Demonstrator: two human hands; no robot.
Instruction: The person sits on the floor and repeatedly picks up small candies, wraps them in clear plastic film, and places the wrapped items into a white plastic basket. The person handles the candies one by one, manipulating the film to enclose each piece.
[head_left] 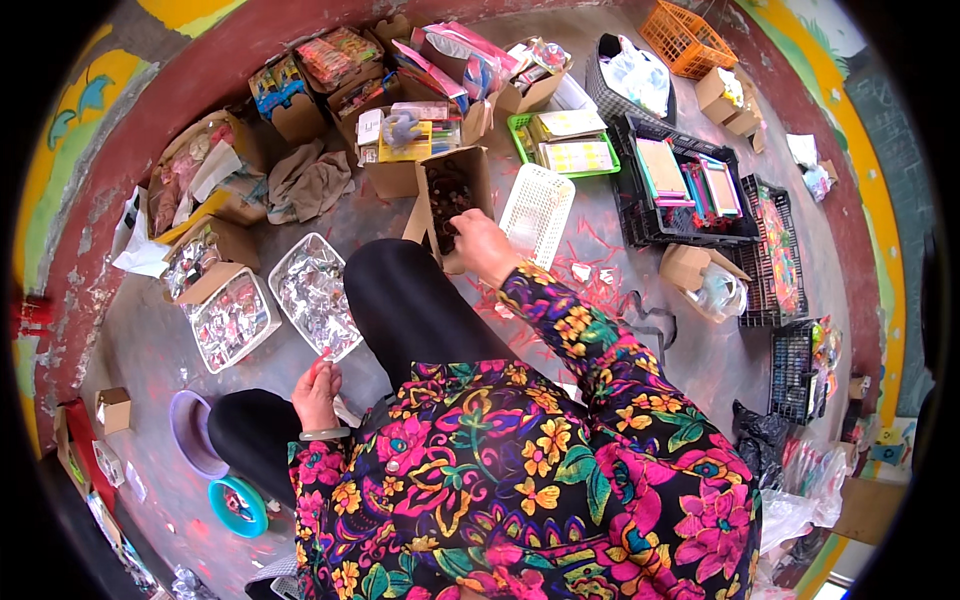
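My right hand reaches over the edge of an open cardboard box. Its fingertips are drawn together at the small dark brown pieces inside, and what they grip is too small to make out. Beside my left knee, my left hand is closed on a thin red piece that sticks up from the fingertips. Just beyond that hand lies a white basket filled with small silvery-wrapped items. A second white basket with similar contents stands to its left.
Packed cardboard boxes line the far wall. A white perforated basket, a green tray and a black crate stand to the right. Purple and turquoise basins sit at lower left. Red scraps litter the floor.
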